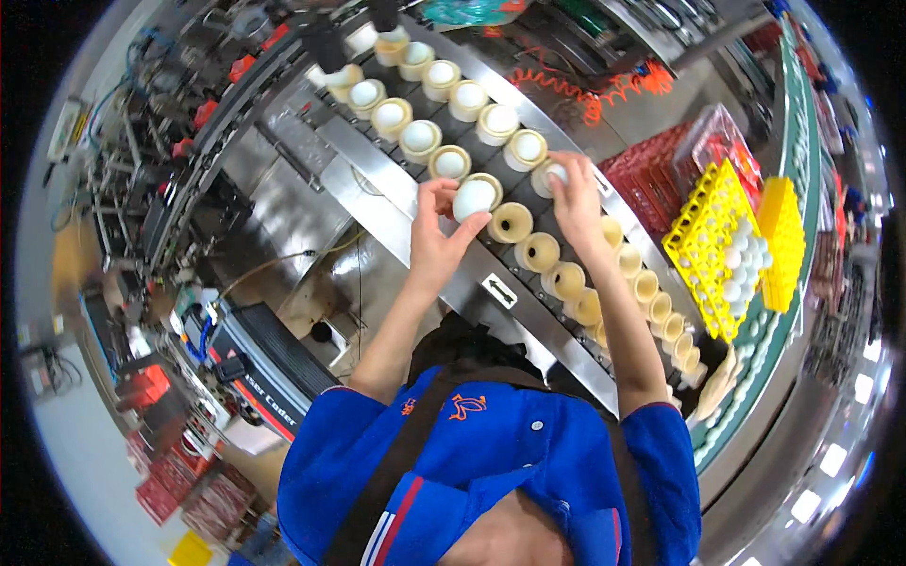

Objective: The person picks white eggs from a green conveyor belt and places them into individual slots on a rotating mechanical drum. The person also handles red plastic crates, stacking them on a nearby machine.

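My left hand [442,237] grips a pale egg [474,200] between thumb and fingers, at a cream-coloured cup [501,189] in the conveyor's near row. On the far row, my right hand [579,201] has its thumb and fingers on another pale egg [554,172], which sits low in its cup. Beyond my hands, both rows of cups hold eggs, such as a white egg [449,164]. On my side of the right forearm, several cups, including one cup [510,222], stand with their hollows bare. The forearm hides part of the cups behind it.
Metal rails [499,283] edge the conveyor. At right, a yellow egg tray [708,247] holds several eggs beside a green belt [768,339]; another person's hand [718,382] is near it. Red crates [648,170] stand beyond. A machine [265,361] bearing writing is at left.
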{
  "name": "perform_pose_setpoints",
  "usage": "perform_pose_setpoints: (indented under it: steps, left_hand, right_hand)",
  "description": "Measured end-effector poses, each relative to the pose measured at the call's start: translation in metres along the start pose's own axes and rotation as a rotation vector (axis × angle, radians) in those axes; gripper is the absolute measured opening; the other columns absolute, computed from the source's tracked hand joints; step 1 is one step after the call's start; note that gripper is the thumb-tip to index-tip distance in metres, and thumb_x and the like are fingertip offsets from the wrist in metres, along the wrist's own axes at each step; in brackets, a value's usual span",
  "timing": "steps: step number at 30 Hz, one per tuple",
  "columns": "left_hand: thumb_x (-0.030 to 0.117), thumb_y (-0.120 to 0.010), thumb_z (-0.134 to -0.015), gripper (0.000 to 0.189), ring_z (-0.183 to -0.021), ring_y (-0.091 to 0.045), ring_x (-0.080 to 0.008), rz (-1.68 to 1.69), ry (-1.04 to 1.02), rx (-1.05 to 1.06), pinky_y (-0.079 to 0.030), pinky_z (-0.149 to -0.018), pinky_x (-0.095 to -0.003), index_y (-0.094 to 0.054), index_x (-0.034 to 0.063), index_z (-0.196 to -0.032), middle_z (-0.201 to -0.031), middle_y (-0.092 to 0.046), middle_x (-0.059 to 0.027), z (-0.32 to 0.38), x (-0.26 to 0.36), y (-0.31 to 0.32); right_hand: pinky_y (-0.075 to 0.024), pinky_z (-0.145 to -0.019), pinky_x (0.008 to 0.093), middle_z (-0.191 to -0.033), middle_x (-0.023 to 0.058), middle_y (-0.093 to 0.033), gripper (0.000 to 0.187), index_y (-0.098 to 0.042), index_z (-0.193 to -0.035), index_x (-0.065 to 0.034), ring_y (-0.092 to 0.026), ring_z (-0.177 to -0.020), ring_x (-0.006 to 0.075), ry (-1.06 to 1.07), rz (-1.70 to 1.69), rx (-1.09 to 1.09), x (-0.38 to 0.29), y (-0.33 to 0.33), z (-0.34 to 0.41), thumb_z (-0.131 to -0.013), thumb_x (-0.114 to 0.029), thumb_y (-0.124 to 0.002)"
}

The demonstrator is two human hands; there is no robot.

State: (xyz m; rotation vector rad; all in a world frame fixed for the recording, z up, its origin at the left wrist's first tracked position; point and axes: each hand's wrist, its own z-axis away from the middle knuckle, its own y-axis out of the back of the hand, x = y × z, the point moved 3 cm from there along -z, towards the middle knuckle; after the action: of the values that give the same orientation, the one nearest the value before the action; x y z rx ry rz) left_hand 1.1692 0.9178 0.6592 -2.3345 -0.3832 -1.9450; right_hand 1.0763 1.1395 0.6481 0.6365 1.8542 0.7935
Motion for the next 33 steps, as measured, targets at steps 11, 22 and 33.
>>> perform_pose_setpoints:
  steps: [11, 22, 33]
  left_hand:
    - [0.022, -0.074, -0.085, 0.050, -0.089, -0.054, -0.0303, -1.104, -0.601, -0.626, -0.044, -0.081, -0.0451, -0.065, 0.0207, -0.134, -0.090, -0.056, -0.0117, -0.015, -0.006, -0.067]
    - [0.038, -0.073, -0.092, 0.033, -0.055, -0.051, -0.0107, -0.539, 0.025, -0.388, -0.037, -0.043, -0.0279, -0.056, 0.0099, -0.093, -0.070, -0.057, -0.0008, -0.203, -0.104, -0.093]
    - [0.023, -0.064, -0.099, 0.034, -0.094, -0.063, -0.0155, -0.325, -0.337, -0.621, -0.052, -0.081, -0.0269, -0.064, 0.0025, -0.127, -0.109, -0.068, -0.0074, -0.024, 0.093, -0.337]
  right_hand:
    - [-0.0513, -0.091, 0.0443, -0.109, 0.0139, -0.061, 0.031, -0.062, -0.113, -0.0089, -0.060, -0.106, 0.0340, -0.030, -0.235, 0.272, 0.003, 0.062, 0.120, -0.083, -0.009, -0.068]
    - [-0.0513, -0.067, 0.0455, -0.102, 0.0093, -0.057, 0.019, -0.059, -0.102, -0.0105, -0.064, -0.084, 0.0308, 0.016, -0.031, 0.390, -0.025, 0.177, 0.318, -0.083, -0.009, -0.060]
    - [-0.0497, -0.093, 0.0483, -0.118, 0.0123, -0.058, 0.060, -0.063, -0.123, -0.0157, -0.057, -0.115, 0.0311, -0.928, 0.577, 0.208, 0.282, 0.427, 0.716, -0.071, -0.033, -0.086]
